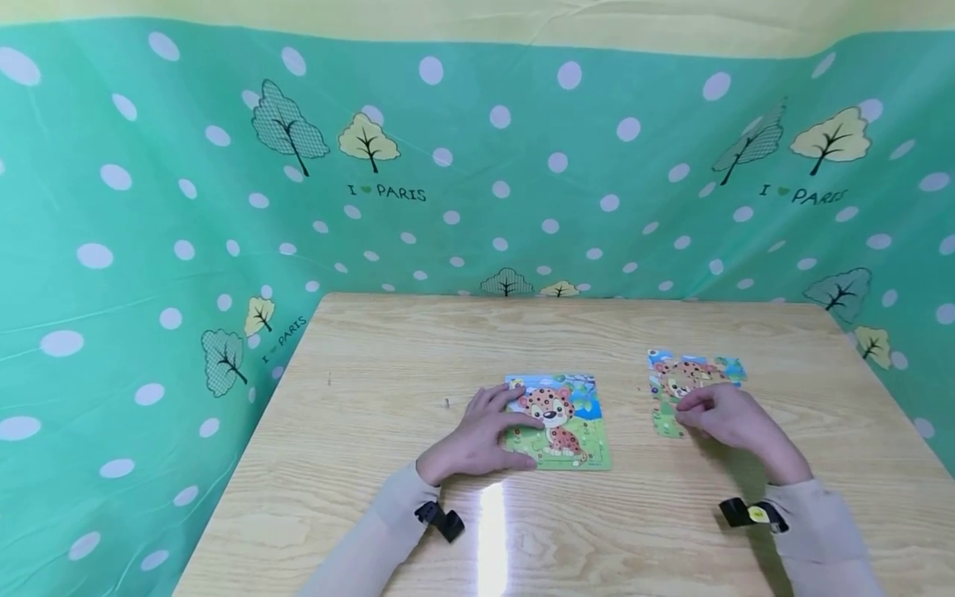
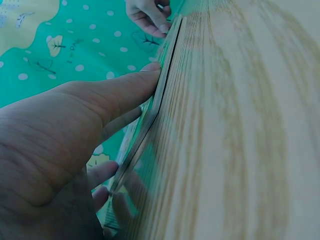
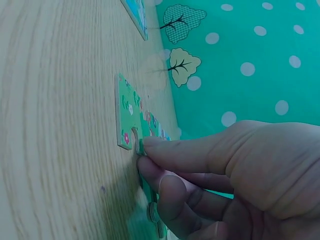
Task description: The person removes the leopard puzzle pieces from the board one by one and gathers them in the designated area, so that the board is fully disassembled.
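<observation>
A square leopard picture puzzle (image 1: 578,435) lies on the table in the head view, its picture whole. My left hand (image 1: 485,433) rests on its left side with fingers spread, the thumb along the near edge. In the left wrist view the left thumb (image 2: 120,95) touches the board's rim. To the right lies a second leopard puzzle (image 1: 666,390) with an uneven outline, its near right part lacking pieces. Over its near side, my right hand (image 1: 727,421) pinches a small green puzzle piece (image 3: 139,146) between thumb and forefinger, beside a green corner section (image 3: 129,110). The fingers partly hide that piece.
Both puzzles lie on a light wooden table (image 1: 373,356). Behind and beside it hangs a green dotted cloth (image 1: 522,166) with printed trees. A tiny dark speck (image 1: 447,404) lies left of the whole puzzle. Each wrist carries a black strapped camera.
</observation>
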`<state>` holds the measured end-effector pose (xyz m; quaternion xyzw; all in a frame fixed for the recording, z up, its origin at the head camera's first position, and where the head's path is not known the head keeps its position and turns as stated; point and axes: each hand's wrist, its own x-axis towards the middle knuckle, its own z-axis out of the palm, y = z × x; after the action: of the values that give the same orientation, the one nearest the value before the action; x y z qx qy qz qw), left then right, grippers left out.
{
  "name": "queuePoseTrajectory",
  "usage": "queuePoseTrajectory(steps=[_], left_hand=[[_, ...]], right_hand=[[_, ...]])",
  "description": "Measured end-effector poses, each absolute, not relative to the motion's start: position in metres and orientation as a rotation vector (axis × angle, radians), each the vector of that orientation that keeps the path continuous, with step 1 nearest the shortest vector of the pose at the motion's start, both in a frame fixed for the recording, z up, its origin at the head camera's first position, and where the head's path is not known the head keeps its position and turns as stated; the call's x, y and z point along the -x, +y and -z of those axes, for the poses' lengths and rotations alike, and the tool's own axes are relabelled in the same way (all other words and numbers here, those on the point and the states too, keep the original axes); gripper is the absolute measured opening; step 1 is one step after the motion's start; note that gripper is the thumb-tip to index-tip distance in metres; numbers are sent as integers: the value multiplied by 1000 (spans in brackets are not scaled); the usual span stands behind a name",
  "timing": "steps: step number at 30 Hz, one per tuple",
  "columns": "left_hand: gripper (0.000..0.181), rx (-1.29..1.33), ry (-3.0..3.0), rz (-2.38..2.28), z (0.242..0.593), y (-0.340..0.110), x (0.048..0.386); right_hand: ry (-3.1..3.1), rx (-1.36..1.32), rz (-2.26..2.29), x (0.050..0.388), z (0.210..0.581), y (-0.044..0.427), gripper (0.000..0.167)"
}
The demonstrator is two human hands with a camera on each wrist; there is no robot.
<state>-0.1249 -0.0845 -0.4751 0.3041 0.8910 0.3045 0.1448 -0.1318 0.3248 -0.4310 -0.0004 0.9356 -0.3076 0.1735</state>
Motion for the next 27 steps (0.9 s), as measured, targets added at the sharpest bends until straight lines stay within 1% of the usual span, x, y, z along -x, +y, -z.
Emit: queuePoseTrajectory(steps=[11, 21, 27], left_hand=[[56, -876, 2571, -873, 472, -84, 126], [55, -870, 2558, -874, 471, -84, 125], [55, -870, 2558, -876, 472, -84, 124]], right_hand=[[2670, 5, 864, 132, 432, 325, 24], [2750, 44, 791, 134, 435, 326, 16], [2793, 107, 767, 132, 436, 325, 14]])
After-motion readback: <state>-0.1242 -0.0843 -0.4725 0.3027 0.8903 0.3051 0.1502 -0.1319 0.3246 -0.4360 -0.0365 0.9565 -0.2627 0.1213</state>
